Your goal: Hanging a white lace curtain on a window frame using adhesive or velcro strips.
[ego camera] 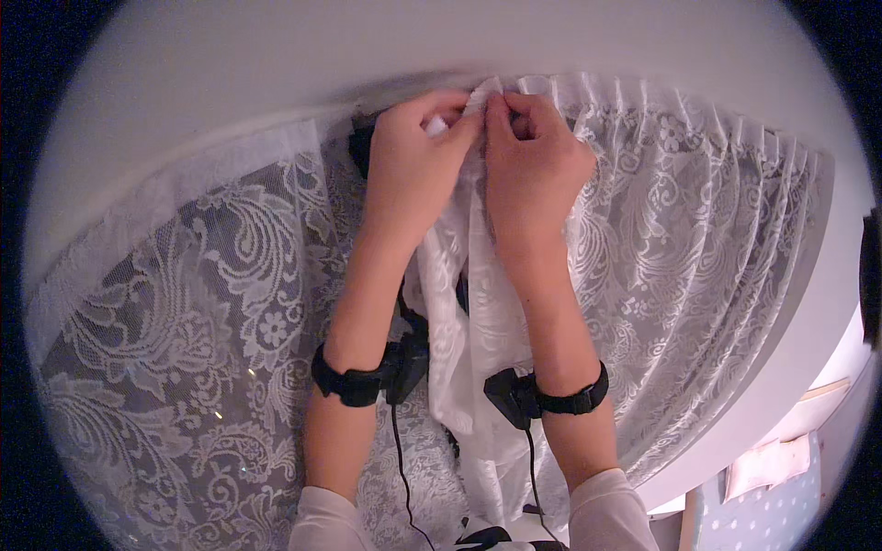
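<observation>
A white lace curtain point(661, 227) hangs gathered in pleats on the right, its top edge close under the pale ceiling. My left hand point(424, 148) is raised at the top centre, its fingers closed on the white heading of the curtain. Right beside it, my right hand point(534, 148) pinches the same heading near the first pleats. Loose white fabric point(448, 344) hangs down between my forearms. Another flat stretch of lace curtain point(207, 289) spreads on the left. What the fingertips grip behind the cloth is hidden.
A pale ceiling or wall surface point(441, 41) curves above the hands. Black straps with devices and cables sit on both forearms. At the lower right, a bed with a dotted grey-blue cover point(765, 513) and a pink pillow point(768, 468) stands below.
</observation>
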Demonstrator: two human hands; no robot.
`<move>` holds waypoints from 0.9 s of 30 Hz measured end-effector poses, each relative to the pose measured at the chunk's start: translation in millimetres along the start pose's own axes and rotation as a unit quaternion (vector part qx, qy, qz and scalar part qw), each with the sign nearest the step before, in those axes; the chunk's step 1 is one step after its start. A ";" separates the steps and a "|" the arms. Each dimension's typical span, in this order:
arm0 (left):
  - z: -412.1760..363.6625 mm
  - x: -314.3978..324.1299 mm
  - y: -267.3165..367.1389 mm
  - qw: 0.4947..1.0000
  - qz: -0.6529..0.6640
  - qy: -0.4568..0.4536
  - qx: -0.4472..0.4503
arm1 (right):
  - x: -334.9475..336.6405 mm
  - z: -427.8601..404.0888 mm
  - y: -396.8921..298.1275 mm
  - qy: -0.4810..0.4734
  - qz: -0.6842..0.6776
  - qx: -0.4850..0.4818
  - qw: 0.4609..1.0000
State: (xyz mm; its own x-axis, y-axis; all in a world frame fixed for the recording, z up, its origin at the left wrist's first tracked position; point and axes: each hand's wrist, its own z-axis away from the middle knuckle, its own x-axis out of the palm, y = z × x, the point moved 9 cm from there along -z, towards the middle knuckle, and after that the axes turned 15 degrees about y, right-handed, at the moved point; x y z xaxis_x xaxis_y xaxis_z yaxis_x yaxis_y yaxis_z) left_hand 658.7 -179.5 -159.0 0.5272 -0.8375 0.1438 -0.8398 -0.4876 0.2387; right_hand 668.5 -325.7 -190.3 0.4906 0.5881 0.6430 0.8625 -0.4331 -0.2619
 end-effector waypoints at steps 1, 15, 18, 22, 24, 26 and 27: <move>4.0 3.5 -9.0 0.997 -0.020 -0.046 -0.050 | -0.3 0.8 2.7 0.010 -0.019 0.006 1.000; -12.8 -12.7 -18.8 0.993 -0.076 0.088 0.032 | 7.5 9.1 5.0 0.029 -0.004 -0.002 1.000; -12.1 -20.4 -21.4 0.997 -0.019 0.077 0.010 | 8.3 9.9 2.8 0.022 0.002 0.003 1.000; -1.0 -16.2 -33.7 0.988 -0.032 -0.055 -0.142 | 4.7 10.2 6.7 0.060 0.003 -0.002 0.998; -5.8 -17.2 -29.7 0.995 -0.019 -0.030 -0.091 | 5.9 10.8 8.3 0.060 -0.001 0.004 0.998; -9.5 -21.6 -17.3 0.999 -0.009 -0.005 -0.035 | 6.6 11.7 3.7 0.061 -0.010 0.012 0.998; -10.1 -22.8 -12.2 0.999 -0.042 0.013 -0.015 | 7.8 13.2 5.7 0.050 -0.012 0.041 0.998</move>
State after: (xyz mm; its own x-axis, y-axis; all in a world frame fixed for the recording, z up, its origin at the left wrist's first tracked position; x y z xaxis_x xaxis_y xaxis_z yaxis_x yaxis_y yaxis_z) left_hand 658.2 -151.9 -155.5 0.5994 -0.7870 0.1459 -0.7882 -0.5485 0.2790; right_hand 678.9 -314.6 -196.3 0.4585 0.5252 0.7169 0.8830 -0.3607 -0.3004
